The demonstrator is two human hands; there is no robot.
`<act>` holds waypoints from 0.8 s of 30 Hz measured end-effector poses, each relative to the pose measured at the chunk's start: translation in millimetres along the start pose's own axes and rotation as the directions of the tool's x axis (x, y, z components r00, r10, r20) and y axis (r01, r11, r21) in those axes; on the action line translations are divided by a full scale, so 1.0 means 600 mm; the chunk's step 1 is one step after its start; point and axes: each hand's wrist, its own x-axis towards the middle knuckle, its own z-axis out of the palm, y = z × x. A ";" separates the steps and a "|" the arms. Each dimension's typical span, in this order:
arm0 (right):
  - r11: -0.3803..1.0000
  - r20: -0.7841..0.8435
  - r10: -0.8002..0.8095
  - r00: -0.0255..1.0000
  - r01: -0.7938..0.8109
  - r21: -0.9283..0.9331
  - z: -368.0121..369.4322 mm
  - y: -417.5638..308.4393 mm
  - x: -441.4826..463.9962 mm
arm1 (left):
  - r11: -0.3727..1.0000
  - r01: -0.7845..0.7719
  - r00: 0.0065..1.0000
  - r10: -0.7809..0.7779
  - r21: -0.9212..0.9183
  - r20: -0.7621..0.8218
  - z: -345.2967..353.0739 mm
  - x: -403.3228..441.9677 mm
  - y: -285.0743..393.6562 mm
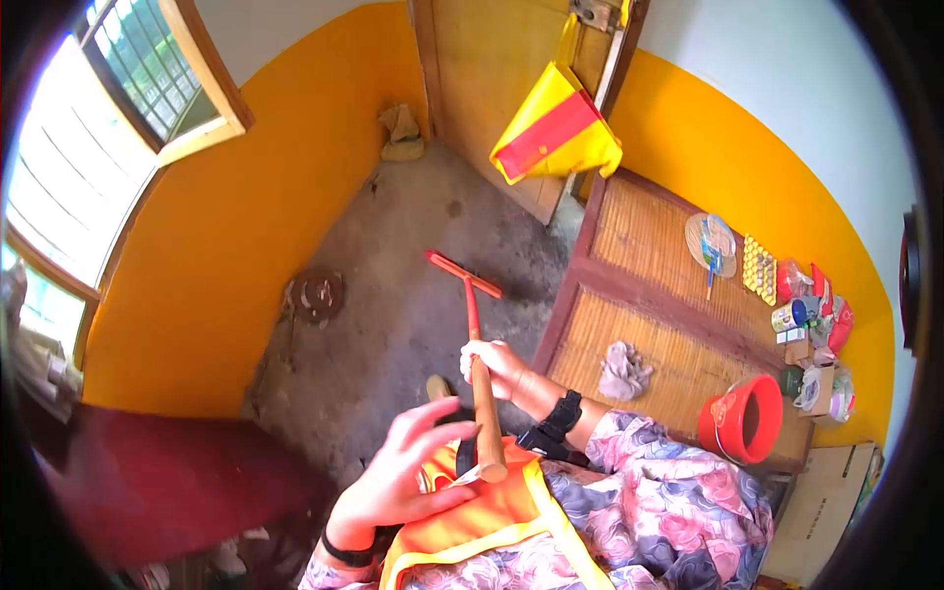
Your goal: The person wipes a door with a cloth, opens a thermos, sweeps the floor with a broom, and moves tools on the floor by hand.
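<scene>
A long wooden handle (485,423) ends in a red T-shaped head (462,273), like a floor squeegee, pointing away from me above the concrete floor. My right hand (497,368) is wrapped round the handle just below its red socket. Beside the handle's near end is my left hand (411,462), its fingers apart and holding nothing. An orange apron with yellow edging (442,531) covers my front, over flowered sleeves.
On my right, a bamboo-topped platform (629,251) bears a grey cloth (624,372), a red bucket (742,418), an egg tray (759,269) and packages. A yellow-and-red bag (556,128) hangs by the door (492,88). Dark red furniture (187,482) stands at left.
</scene>
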 end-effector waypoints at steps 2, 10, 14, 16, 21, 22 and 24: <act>0.998 0.022 -0.004 1.000 0.003 0.055 0.020 -0.031 0.068 | 0.997 -0.062 0.998 0.061 -0.047 -0.017 -0.036 0.077 -0.052; 0.999 -0.089 -0.043 0.995 0.045 0.015 0.087 -0.187 0.265 | 0.956 -0.269 0.961 0.274 -0.117 0.025 -0.184 0.295 -0.195; 0.999 -0.087 0.010 0.996 -0.007 0.033 0.107 -0.262 0.397 | 0.959 -0.202 0.979 0.200 -0.198 -0.031 -0.236 0.377 -0.283; 1.000 -0.122 -0.006 0.993 0.004 -0.014 0.124 -0.304 0.477 | 0.961 -0.174 0.983 0.157 -0.215 -0.091 -0.259 0.421 -0.336; 0.988 -0.108 0.121 0.987 -0.131 -0.081 0.129 -0.407 0.738 | 0.984 -0.009 0.944 -0.050 -0.176 -0.326 -0.308 0.571 -0.492; 0.986 -0.112 0.134 0.985 -0.144 -0.086 0.129 -0.425 0.786 | 0.986 0.055 0.931 -0.108 -0.158 -0.349 -0.314 0.597 -0.521; 0.986 -0.116 0.129 0.985 -0.140 -0.092 0.121 -0.451 0.887 | 0.962 0.149 0.898 -0.228 -0.228 -0.377 -0.324 0.658 -0.580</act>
